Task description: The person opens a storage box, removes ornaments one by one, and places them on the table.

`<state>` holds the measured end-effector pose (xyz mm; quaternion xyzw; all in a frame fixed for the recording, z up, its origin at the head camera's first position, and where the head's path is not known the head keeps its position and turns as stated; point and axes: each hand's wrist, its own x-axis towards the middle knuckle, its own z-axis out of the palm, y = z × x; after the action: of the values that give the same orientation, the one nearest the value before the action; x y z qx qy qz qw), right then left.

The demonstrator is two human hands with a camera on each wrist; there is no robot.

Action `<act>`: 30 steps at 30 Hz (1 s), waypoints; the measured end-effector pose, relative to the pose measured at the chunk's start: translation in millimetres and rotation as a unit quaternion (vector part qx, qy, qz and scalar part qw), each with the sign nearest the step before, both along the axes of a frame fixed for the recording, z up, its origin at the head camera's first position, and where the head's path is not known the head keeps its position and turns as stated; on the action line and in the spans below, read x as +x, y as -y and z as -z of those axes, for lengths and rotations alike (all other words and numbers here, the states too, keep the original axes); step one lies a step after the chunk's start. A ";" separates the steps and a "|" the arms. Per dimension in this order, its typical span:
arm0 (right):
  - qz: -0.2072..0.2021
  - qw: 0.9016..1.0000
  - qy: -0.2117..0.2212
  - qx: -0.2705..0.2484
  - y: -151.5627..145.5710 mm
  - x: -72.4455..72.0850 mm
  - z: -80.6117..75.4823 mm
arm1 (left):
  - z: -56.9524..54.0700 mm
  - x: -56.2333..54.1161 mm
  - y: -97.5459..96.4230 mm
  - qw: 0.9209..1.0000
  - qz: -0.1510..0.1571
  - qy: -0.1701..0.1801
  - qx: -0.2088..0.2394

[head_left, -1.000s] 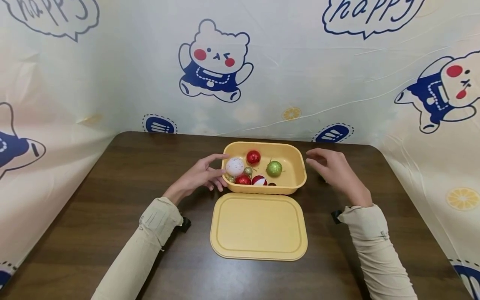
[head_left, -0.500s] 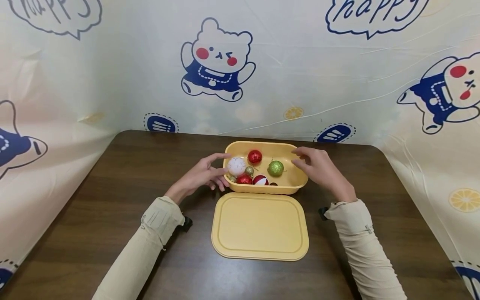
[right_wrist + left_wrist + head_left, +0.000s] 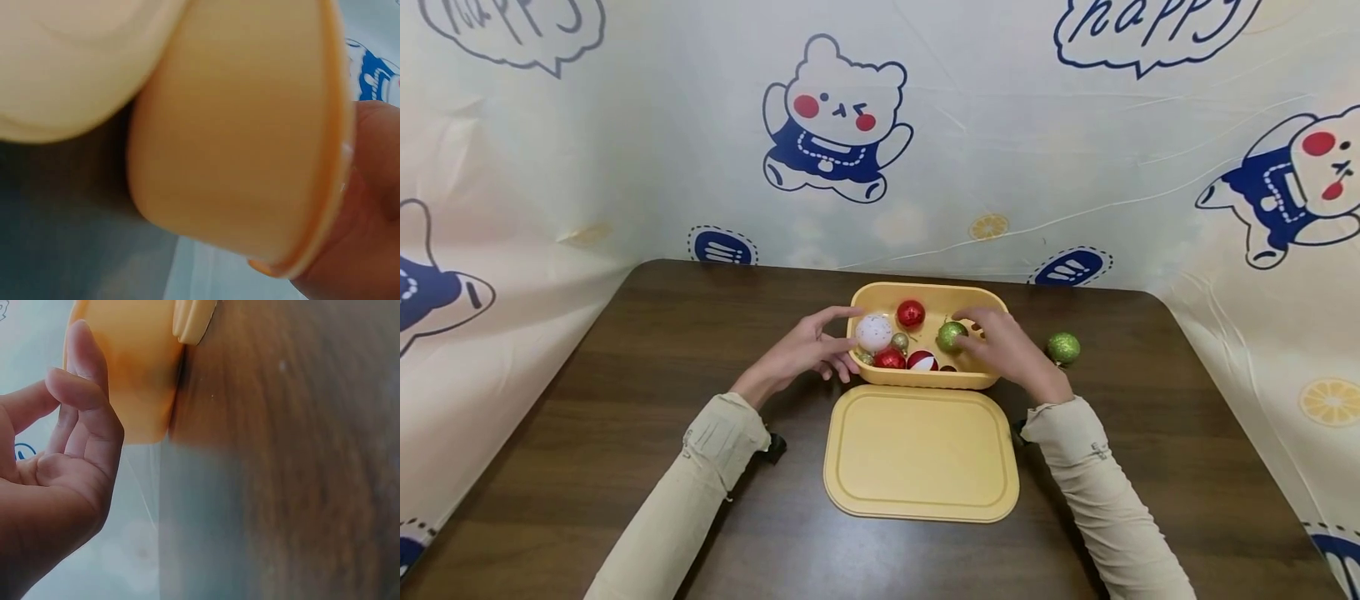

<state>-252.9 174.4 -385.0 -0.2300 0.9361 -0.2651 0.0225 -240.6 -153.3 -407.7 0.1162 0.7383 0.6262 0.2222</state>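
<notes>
A yellow plastic box [image 3: 996, 367] holds Christmas baubles: a white speckled one [image 3: 873, 332], red ones, a red-and-white one [image 3: 922, 361], small gold ones and a green glittery one [image 3: 951, 336]. My left hand [image 3: 808, 348] rests at the box's left end, thumb and index finger at the rim. In the left wrist view its fingers lie loosely bent by the box wall [image 3: 140, 394]. Inside the right half of the box, my right hand [image 3: 1003, 346] has thumb and index finger spread beside the green bauble. In the right wrist view the rim hides its fingertips.
A flat yellow lid [image 3: 921, 454] lies just in front of the box. Another green glittery bauble [image 3: 1063, 348] sits on the dark wooden table [image 3: 1150, 367], right of my right hand. Printed cloth [image 3: 940, 183] hangs behind the table.
My right hand has moved left, from beyond the box's right end to beside the green bauble inside. The green bauble on the table has come into sight. My left hand stays put.
</notes>
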 end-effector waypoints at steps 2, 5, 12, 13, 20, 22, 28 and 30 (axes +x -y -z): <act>-0.006 1.000 -0.002 0.011 2.0 -0.5 4.0 | 0.8 -0.3 0.2 1.000 0.000 0.002 0.002; -0.007 1.000 -0.009 0.024 4.0 -0.4 8.1 | 2.0 -0.8 0.6 1.000 0.000 0.004 0.004; 0.011 0.999 -0.019 0.039 7.1 -0.5 11.9 | 2.1 -0.7 1.3 1.000 0.002 0.004 0.008; 0.012 0.999 -0.020 0.040 7.2 -0.5 12.3 | 2.3 -1.1 1.4 1.000 0.002 0.005 0.009; 0.024 0.998 -0.031 0.047 7.1 -1.7 15.7 | 3.2 -0.6 1.2 1.000 -0.003 0.004 0.007; 0.025 0.998 -0.032 0.047 6.6 -1.7 16.5 | 3.6 -0.8 1.0 1.000 -0.004 0.005 0.007; 0.025 0.999 -0.030 0.033 5.9 -2.8 18.2 | 3.5 -1.6 1.0 1.000 -0.005 0.006 0.009; 0.024 0.999 -0.030 0.026 5.8 -3.4 18.7 | 3.1 -1.8 0.6 1.000 -0.004 0.007 0.009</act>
<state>-256.3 168.6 -403.7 -0.2142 0.9484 -0.2338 -0.0056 -242.5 -153.9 -410.9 0.1109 0.7315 0.6346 0.2233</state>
